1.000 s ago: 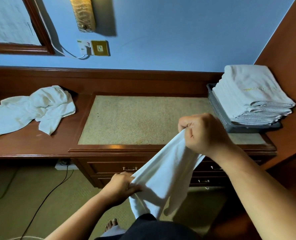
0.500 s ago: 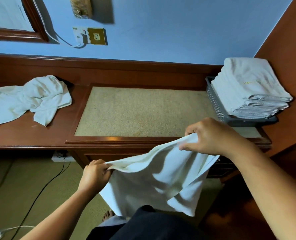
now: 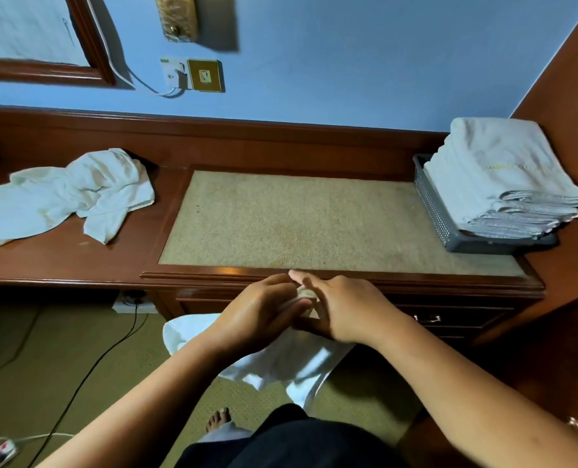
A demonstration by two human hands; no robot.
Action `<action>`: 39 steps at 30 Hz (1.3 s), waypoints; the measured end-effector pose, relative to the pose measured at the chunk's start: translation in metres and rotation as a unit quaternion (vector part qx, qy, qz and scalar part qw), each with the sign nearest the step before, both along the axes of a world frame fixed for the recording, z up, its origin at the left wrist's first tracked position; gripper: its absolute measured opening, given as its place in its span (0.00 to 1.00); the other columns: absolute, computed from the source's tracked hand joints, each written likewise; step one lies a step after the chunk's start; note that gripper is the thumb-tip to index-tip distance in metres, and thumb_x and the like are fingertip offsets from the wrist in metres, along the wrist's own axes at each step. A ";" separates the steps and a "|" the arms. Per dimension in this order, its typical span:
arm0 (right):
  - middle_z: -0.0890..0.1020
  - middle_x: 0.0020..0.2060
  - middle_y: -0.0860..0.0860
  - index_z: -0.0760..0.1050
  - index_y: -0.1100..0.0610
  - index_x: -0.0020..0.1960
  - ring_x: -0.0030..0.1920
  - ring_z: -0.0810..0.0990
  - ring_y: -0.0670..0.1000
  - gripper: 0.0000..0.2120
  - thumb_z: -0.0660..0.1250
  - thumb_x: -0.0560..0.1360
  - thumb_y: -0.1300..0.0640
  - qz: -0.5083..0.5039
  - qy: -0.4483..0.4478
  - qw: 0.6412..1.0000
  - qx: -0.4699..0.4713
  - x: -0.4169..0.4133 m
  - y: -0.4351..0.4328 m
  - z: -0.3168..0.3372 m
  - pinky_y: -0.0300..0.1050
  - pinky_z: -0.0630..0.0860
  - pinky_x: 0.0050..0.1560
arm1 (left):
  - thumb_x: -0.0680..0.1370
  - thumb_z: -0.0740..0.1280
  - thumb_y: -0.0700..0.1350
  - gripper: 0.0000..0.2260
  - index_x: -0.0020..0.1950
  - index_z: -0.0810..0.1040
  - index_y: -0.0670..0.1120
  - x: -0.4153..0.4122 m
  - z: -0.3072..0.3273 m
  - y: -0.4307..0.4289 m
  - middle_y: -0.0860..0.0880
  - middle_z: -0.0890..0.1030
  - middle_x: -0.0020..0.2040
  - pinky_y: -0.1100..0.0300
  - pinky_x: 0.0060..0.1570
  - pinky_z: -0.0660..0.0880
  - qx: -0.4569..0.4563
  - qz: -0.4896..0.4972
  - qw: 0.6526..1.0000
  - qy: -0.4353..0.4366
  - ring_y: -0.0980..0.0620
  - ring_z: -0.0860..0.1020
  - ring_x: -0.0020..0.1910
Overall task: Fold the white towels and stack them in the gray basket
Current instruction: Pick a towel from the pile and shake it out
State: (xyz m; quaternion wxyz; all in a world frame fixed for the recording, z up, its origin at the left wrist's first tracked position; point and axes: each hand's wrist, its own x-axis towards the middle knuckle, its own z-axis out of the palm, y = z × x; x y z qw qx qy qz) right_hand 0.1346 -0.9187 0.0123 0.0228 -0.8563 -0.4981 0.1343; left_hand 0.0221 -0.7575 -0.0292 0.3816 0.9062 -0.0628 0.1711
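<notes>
White terry cloth marks out the progress. At the right end of the desk [image 3: 78, 265] stands the gray basket [image 3: 449, 231], and the stack of folded towels [image 3: 503, 177] in it rises well above the rim, its layered edges facing the person; I cannot count the layers exactly. That much of the job looks done.

At the left end lies a crumpled heap of towels [image 3: 68, 194], unfolded and well apart from the basket. How many pieces it holds I cannot tell, but it looks like more than 1.

Between the 2 lots, the beige inlay [image 3: 297, 224] of the desk serves as a folding surface and carries no towel.

1 white towel [image 3: 281, 363] is in hand, off the desk and in front of its near edge, hanging loose below the wrists. The left hand [image 3: 264, 315] and right hand [image 3: 345, 309] meet there, touching. The left fingers curl round a bunched bit of the towel's edge. The right hand's upper fingers lie fairly straight towards the left; whether its lower fingers pinch the cloth is hidden.

My judgement: this towel is at its 1st fold, edges brought together, with flattening, further folds and stacking left, then the heap.
</notes>
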 end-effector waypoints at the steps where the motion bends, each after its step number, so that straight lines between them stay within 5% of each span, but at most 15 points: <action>1: 0.83 0.51 0.49 0.65 0.39 0.69 0.53 0.81 0.55 0.24 0.59 0.76 0.33 0.005 0.010 1.000 0.011 0.000 0.002 0.000 0.47 0.73 0.46 | 0.82 0.67 0.52 0.15 0.38 0.73 0.46 -0.001 0.005 0.001 0.56 0.71 0.40 0.62 0.37 0.70 0.013 -0.011 1.000 -0.007 0.57 0.73 0.36; 3: 0.82 0.45 0.49 0.73 0.44 0.59 0.46 0.81 0.54 0.11 0.60 0.78 0.44 0.013 0.018 0.999 0.041 0.004 0.002 0.001 0.46 0.71 0.41 | 0.80 0.69 0.54 0.16 0.38 0.75 0.46 -0.005 0.005 0.007 0.54 0.72 0.40 0.62 0.35 0.68 0.030 -0.019 0.999 -0.010 0.55 0.72 0.35; 6: 0.77 0.35 0.45 0.76 0.47 0.55 0.37 0.76 0.51 0.11 0.60 0.76 0.55 0.022 -0.024 0.997 0.066 0.013 -0.001 0.008 0.43 0.67 0.36 | 0.78 0.72 0.56 0.11 0.41 0.76 0.52 -0.013 -0.021 0.029 0.61 0.70 0.39 0.67 0.36 0.64 0.090 -0.026 0.994 0.050 0.61 0.71 0.36; 8: 0.73 0.34 0.44 0.77 0.46 0.55 0.35 0.73 0.50 0.12 0.60 0.76 0.56 0.014 -0.046 0.996 0.077 0.021 -0.002 0.016 0.43 0.64 0.36 | 0.77 0.70 0.59 0.09 0.44 0.78 0.54 -0.022 -0.052 0.048 0.61 0.72 0.39 0.64 0.38 0.65 0.147 -0.016 0.982 0.121 0.60 0.74 0.38; 12: 0.71 0.35 0.44 0.77 0.46 0.53 0.38 0.71 0.50 0.09 0.61 0.76 0.55 -0.005 -0.061 0.997 0.048 0.030 -0.006 0.025 0.44 0.64 0.38 | 0.74 0.59 0.69 0.22 0.45 0.83 0.54 -0.047 -0.101 0.091 0.51 0.81 0.42 0.57 0.39 0.72 0.208 0.096 0.951 0.209 0.46 0.81 0.44; 15: 0.75 0.39 0.45 0.76 0.46 0.51 0.41 0.74 0.51 0.08 0.60 0.76 0.54 -0.013 -0.057 0.998 0.010 0.031 -0.008 0.017 0.45 0.67 0.40 | 0.74 0.72 0.61 0.11 0.43 0.85 0.55 -0.055 -0.111 0.108 0.51 0.81 0.40 0.55 0.36 0.76 0.263 0.163 0.932 0.187 0.44 0.81 0.43; 19: 0.79 0.44 0.46 0.76 0.47 0.50 0.45 0.78 0.53 0.08 0.61 0.75 0.54 -0.031 -0.050 0.998 -0.012 0.033 -0.012 0.008 0.46 0.70 0.41 | 0.78 0.71 0.56 0.07 0.49 0.86 0.56 -0.064 -0.109 0.120 0.53 0.82 0.45 0.54 0.42 0.72 0.279 0.204 0.911 0.224 0.44 0.79 0.49; 24: 0.78 0.43 0.45 0.77 0.45 0.51 0.46 0.79 0.52 0.07 0.63 0.76 0.52 -0.071 -0.054 0.995 -0.047 0.048 -0.023 0.006 0.45 0.71 0.42 | 0.75 0.70 0.51 0.04 0.50 0.80 0.57 -0.070 -0.102 0.121 0.55 0.81 0.43 0.51 0.39 0.74 0.130 0.231 0.954 0.142 0.45 0.78 0.43; 27: 0.79 0.47 0.44 0.74 0.43 0.54 0.52 0.80 0.51 0.10 0.69 0.75 0.44 -0.109 -0.029 0.991 -0.067 0.070 -0.036 -0.010 0.45 0.72 0.45 | 0.74 0.76 0.42 0.16 0.59 0.76 0.49 -0.064 -0.089 0.123 0.47 0.83 0.44 0.53 0.37 0.72 0.124 0.322 0.931 0.121 0.39 0.80 0.42; 29: 0.80 0.56 0.46 0.72 0.46 0.63 0.57 0.80 0.52 0.21 0.72 0.73 0.42 -0.152 -0.022 0.981 -0.115 0.094 -0.051 -0.026 0.46 0.73 0.49 | 0.75 0.72 0.41 0.11 0.56 0.79 0.48 -0.061 -0.084 0.132 0.44 0.84 0.48 0.54 0.37 0.72 0.136 0.398 0.897 0.134 0.37 0.81 0.44; 34: 0.81 0.59 0.57 0.76 0.54 0.58 0.60 0.79 0.59 0.10 0.65 0.79 0.51 -0.351 -0.020 0.929 -0.114 0.137 -0.101 -0.068 0.47 0.73 0.55 | 0.75 0.64 0.41 0.09 0.50 0.82 0.51 -0.079 -0.075 0.168 0.45 0.83 0.47 0.52 0.44 0.75 -0.035 0.593 0.769 0.236 0.40 0.79 0.45; 37: 0.81 0.52 0.56 0.79 0.52 0.53 0.59 0.78 0.60 0.08 0.61 0.79 0.58 -0.484 0.015 0.875 -0.014 0.137 -0.107 -0.105 0.53 0.69 0.60 | 0.74 0.68 0.35 0.08 0.50 0.83 0.45 -0.082 -0.071 0.174 0.44 0.83 0.38 0.52 0.39 0.76 -0.195 0.637 0.714 0.215 0.42 0.80 0.41; 39: 0.81 0.51 0.59 0.81 0.56 0.55 0.56 0.79 0.61 0.11 0.61 0.79 0.62 -0.573 0.088 0.802 0.140 0.124 -0.093 -0.122 0.52 0.71 0.56 | 0.78 0.64 0.33 0.11 0.57 0.81 0.41 -0.073 -0.065 0.170 0.46 0.83 0.37 0.56 0.31 0.75 -0.373 0.633 0.664 0.138 0.41 0.81 0.40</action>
